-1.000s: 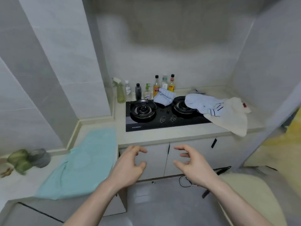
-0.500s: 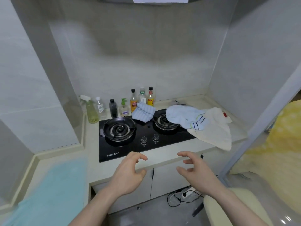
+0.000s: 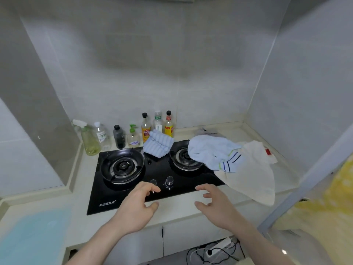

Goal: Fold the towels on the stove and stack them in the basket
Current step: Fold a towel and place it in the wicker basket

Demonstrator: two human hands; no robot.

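Meanwhile both hands, left and right, hover empty with loosely curled grip before the black glass stove, whose right burner carries a crumpled pale-blue striped towel overlapping a cream towel.

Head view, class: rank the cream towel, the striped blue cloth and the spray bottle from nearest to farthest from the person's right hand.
From the right hand:
1. Cream towel, just to its right, draped over the counter edge.
2. Striped blue cloth, between the burners, farther back.
3. Spray bottle, far left corner.
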